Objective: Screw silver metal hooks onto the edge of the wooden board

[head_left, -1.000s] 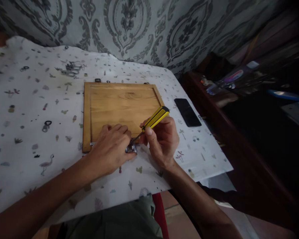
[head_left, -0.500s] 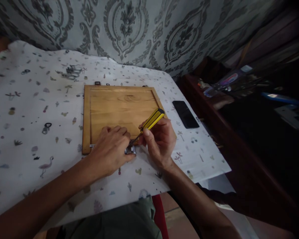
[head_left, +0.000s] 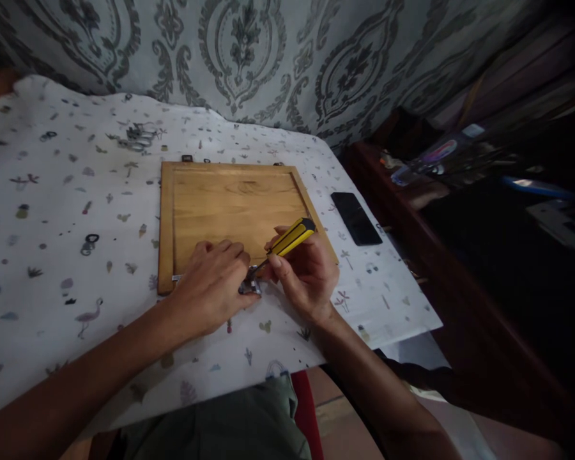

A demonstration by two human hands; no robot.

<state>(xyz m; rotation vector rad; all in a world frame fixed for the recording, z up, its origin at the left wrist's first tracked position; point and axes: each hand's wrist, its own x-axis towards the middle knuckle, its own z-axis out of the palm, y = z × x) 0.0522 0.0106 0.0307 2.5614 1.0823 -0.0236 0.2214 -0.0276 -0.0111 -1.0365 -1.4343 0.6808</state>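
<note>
A framed wooden panel [head_left: 234, 198], like a small cabinet door, lies flat on the table. At its near edge sits a metal hinge [head_left: 250, 287], partly covered by my left hand [head_left: 215, 281]. The fingers of that hand are bent over the panel's edge, with the thumb below, closed about the hinge. My right hand [head_left: 309, 275] is closed on a yellow and black screwdriver [head_left: 292, 236]. The screwdriver leans, handle up to the right, and its shaft runs down to the hinge. Its very tip is too small to make out.
The table wears a white printed cloth [head_left: 100, 185]. Several metal pieces [head_left: 138, 136] lie in a pile at the back left. A black phone [head_left: 356, 218] lies right of the panel. Beyond the table's right edge, a plastic bottle [head_left: 436, 156] lies on dark furniture.
The screwdriver's handle has dipped slightly and tilts more to the right, as my right hand turns a little. My left hand stays at the hinge.
</note>
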